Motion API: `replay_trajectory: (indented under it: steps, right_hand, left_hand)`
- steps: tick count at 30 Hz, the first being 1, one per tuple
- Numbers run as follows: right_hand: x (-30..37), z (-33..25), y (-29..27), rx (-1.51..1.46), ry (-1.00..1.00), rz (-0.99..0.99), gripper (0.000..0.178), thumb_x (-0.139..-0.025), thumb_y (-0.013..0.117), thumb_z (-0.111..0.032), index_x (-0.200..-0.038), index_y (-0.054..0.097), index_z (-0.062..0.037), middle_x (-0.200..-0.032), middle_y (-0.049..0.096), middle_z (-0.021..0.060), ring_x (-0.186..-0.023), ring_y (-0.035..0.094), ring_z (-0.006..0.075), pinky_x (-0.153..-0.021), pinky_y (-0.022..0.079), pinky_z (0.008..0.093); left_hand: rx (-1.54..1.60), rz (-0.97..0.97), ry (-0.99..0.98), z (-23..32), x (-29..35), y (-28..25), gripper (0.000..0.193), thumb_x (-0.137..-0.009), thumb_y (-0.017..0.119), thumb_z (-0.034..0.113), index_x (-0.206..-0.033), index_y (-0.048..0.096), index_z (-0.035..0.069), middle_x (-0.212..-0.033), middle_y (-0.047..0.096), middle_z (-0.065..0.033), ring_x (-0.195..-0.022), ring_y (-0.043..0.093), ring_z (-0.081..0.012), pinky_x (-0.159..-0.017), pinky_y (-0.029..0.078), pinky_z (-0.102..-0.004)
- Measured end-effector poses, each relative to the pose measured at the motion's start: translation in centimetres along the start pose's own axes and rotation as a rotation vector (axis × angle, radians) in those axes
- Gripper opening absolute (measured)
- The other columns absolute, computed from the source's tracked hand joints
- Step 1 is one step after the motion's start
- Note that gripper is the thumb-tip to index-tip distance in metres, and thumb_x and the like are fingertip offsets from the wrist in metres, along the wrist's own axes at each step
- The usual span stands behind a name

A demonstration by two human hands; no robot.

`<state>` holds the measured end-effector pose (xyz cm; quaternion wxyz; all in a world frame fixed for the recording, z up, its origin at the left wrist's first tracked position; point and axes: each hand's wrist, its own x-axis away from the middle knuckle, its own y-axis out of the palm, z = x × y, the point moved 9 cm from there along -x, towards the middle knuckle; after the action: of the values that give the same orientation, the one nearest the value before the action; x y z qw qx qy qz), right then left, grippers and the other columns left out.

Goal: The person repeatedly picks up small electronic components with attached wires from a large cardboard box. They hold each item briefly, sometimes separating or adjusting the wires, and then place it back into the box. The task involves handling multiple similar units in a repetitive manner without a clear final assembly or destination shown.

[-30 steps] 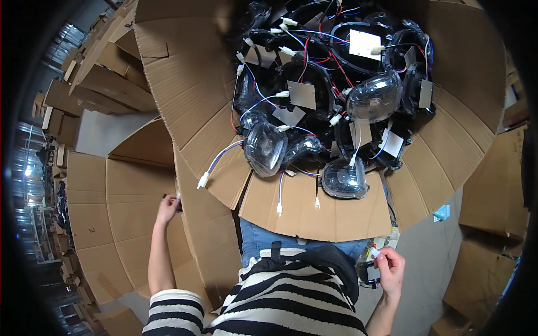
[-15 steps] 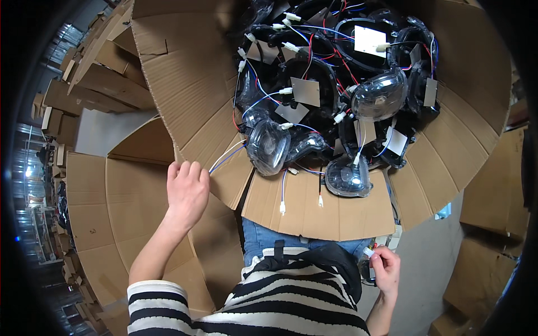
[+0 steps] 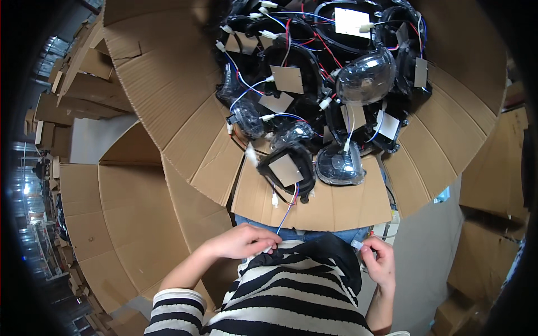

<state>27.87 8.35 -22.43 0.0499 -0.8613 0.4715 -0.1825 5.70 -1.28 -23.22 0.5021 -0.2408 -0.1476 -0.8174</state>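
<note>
Left grip: it was pinched near the end of a thin blue-and-white wire. A bit of something whitish peeped out at the fingertips, but the fingers hid most of it.
Right grip: it was closed on a small clear-white plastic piece, held between thumb and finger.
Front lamp: the black plastic lamp with a square silver plate lay just ahead of the left grip, on the flap of a brown cardboard box. The wire ran from it down to the left grip.
Lamp heap: many more black lamps with clear domes were piled in the box, farther ahead of both grips.
Loose plug: a small white plastic plug lay on the flap ahead of the left grip, close by the front lamp.
Done: the wire's end part was in one grip and the clear-white piece in the other.
Left: the two were apart, so they did not look joined yet. I could not tell which lamps in the heap were finished.
</note>
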Motion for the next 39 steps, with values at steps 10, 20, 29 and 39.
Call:
replay_trajectory:
  steps: [10,20,29,39]
  right_hand:
    - [0.3,-0.5,-0.4,0.01,-0.026,0.015,0.003,-0.069,0.052,0.0,-0.067,0.053,0.0021,-0.056,0.046,0.006,-0.051,0.042,0.0141,-0.048,0.033,0.0248]
    - [0.8,-6.3,0.2,-0.121,-0.277,-0.105,0.008,-0.064,0.055,0.005,-0.071,0.055,0.0021,-0.062,0.053,0.0068,-0.052,0.047,0.0192,-0.046,0.036,0.0282]
    - [0.2,-6.4,-0.6,-0.04,-0.259,-0.153,0.007,-0.064,0.057,0.003,-0.069,0.054,-0.0023,-0.056,0.047,0.0041,-0.051,0.043,0.019,-0.045,0.034,0.0287]
    - [0.2,-6.4,0.3,0.181,-0.267,-0.11,0.009,-0.063,0.058,0.0,-0.068,0.051,-0.0047,-0.057,0.046,0.0042,-0.052,0.043,0.0197,-0.045,0.034,0.0304]
  left_hand:
    - [0.176,0.096,0.397,9.7,-3.9,-1.7,0.024,-0.074,0.053,0.001,-0.098,0.056,0.0,-0.089,0.06,-0.0094,-0.08,0.058,-0.0181,-0.07,0.045,-0.0267]
    - [0.069,-0.211,0.441,8.9,-7.6,5.1,0.014,-0.071,0.059,0.003,-0.085,0.06,-0.002,-0.074,0.058,-0.0082,-0.064,0.051,-0.0177,-0.057,0.04,-0.0261]
    - [0.162,-0.426,0.364,8.2,-8.2,5.5,0.013,-0.077,0.055,0.007,-0.086,0.058,-0.002,-0.073,0.057,-0.0075,-0.064,0.052,-0.0152,-0.059,0.04,-0.0254]
    - [-0.023,-0.455,0.22,8.0,-9.1,5.9,0.013,-0.078,0.055,0.012,-0.083,0.057,-0.001,-0.065,0.055,-0.0058,-0.059,0.049,-0.0109,-0.053,0.039,-0.0242]
